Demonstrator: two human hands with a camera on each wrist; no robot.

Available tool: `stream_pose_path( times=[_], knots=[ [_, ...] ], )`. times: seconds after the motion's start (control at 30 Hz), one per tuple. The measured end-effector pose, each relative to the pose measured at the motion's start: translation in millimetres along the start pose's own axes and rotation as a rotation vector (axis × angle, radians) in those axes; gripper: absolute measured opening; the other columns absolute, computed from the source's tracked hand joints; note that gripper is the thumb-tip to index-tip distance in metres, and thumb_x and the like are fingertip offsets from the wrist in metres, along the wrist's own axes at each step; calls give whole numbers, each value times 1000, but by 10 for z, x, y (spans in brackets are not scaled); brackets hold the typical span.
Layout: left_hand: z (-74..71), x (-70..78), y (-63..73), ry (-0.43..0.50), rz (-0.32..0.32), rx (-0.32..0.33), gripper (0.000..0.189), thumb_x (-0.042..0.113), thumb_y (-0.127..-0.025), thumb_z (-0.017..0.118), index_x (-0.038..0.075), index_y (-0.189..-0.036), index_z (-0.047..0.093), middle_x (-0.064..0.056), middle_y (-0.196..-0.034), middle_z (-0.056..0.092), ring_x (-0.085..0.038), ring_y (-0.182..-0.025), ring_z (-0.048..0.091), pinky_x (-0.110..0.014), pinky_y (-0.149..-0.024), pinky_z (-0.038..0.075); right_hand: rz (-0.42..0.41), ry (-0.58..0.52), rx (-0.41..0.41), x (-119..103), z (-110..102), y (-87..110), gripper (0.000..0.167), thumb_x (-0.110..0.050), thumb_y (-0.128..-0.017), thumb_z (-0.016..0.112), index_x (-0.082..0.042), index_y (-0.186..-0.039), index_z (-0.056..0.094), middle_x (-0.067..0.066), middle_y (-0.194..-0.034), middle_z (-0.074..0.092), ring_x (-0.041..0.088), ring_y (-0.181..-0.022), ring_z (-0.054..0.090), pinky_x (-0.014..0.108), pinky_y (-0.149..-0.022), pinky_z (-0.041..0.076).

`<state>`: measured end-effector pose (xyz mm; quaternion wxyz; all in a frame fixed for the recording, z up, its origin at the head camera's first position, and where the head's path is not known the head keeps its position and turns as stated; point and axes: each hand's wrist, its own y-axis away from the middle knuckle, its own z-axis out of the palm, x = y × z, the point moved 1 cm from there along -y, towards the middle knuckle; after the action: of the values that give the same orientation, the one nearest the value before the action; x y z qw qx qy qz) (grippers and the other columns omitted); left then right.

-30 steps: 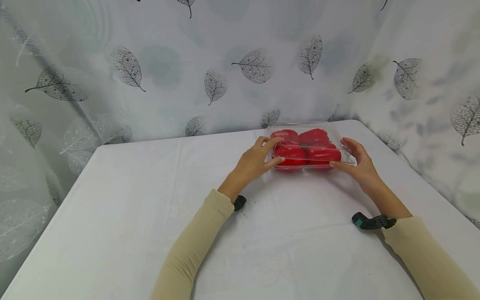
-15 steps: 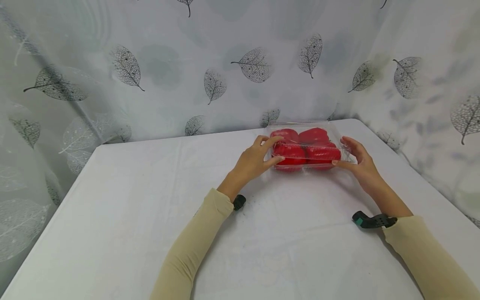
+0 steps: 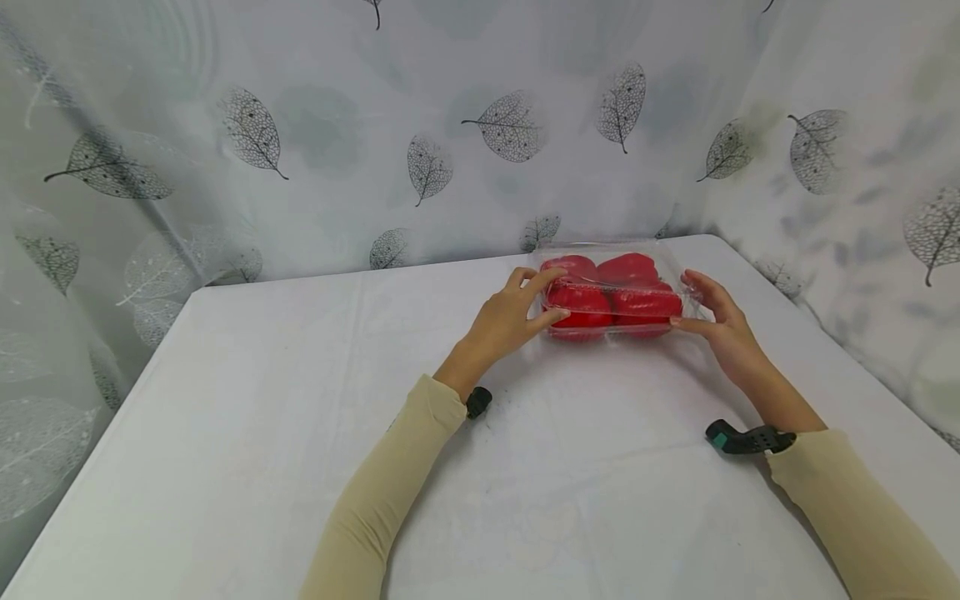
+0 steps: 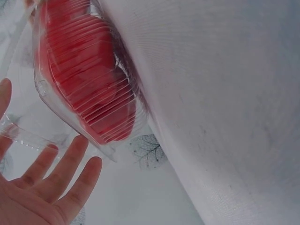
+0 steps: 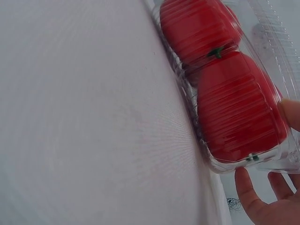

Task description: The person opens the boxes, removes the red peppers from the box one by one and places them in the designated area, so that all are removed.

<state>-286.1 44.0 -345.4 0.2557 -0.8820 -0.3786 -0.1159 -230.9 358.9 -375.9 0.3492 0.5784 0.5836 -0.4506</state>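
A clear plastic clamshell box (image 3: 611, 332) of several red bell peppers (image 5: 234, 108) stands on the far right part of the table. Green stems show on the peppers in the right wrist view. My left hand (image 3: 502, 321) grips the box's left end, thumb on the front and fingers spread along the lid (image 3: 600, 247). In the left wrist view, fingertips (image 4: 80, 140) meet the rim. At the opposite end, my right hand (image 3: 731, 333) holds the right corner, its thumb on the front edge and its other fingers behind and under the rim.
White cloth covers the table (image 3: 262, 417), whose back edge runs just behind the box. A pale curtain (image 3: 337, 150) with dark leaf prints hangs behind and at both sides. Black straps with small devices (image 3: 742, 437) sit on the wrists.
The right thumb has slid slightly outward along the front edge of the box. The left hand and the box look nearly still; the whole view has shifted a little.
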Motion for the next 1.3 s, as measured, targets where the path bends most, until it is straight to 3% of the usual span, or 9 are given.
stream_pose_path(
  times=[0.13,0.2,0.3,0.4,0.73,0.93,1.3],
  knots=[
    [-4,-1,0,2,-4,-2,63,41,-94,63,25,-149,36,-14,-137,44,-17,-59,56,-26,-64,53,-15,5,4,7,2,-2,72,-14,-97,57,-27,-157,19,2,-162,19,27,-147,11,56,-116,21],
    [-9,2,3,3,-7,-4,63,41,-94,63,25,-149,36,-14,-137,44,-17,-59,56,-26,-65,53,-24,-15,1,7,6,3,71,-12,-97,56,-27,-157,20,1,-162,19,26,-147,11,41,-116,28],
    [-14,3,8,5,-12,-9,63,41,-94,63,25,-149,36,-14,-138,44,-17,-59,56,-26,-64,53,-42,-89,-8,8,15,7,70,-8,-97,56,-25,-156,23,1,-162,20,24,-145,11,17,-104,37],
    [-15,0,10,5,-16,-14,63,41,-94,63,25,-149,36,-14,-138,44,-18,-59,56,-26,-65,53,-60,-183,-20,4,27,12,69,-4,-96,55,-24,-155,26,1,-161,21,23,-145,10,6,-90,41],
    [-58,-2,31,25,-51,-27,64,41,-95,62,27,-150,33,-14,-140,43,-20,-71,63,-32,-75,57,-186,-361,-31,-5,40,20,57,2,-99,47,-19,-151,37,0,-154,36,8,-124,37,10,-85,48],
    [-50,-17,22,38,-44,-24,65,41,-94,63,25,-150,33,-14,-139,43,-21,-80,65,-34,-75,57,-173,-416,-21,-3,44,36,59,5,-97,50,-15,-151,37,1,-153,37,9,-124,37,12,-84,50],
    [-46,-15,24,34,-61,-46,67,42,-94,62,28,-152,30,-14,-140,42,-21,-98,64,-34,-76,58,-165,-397,11,46,46,46,60,2,-96,55,-22,-149,42,-1,-153,39,10,-126,36,11,-83,50]
  ],
)
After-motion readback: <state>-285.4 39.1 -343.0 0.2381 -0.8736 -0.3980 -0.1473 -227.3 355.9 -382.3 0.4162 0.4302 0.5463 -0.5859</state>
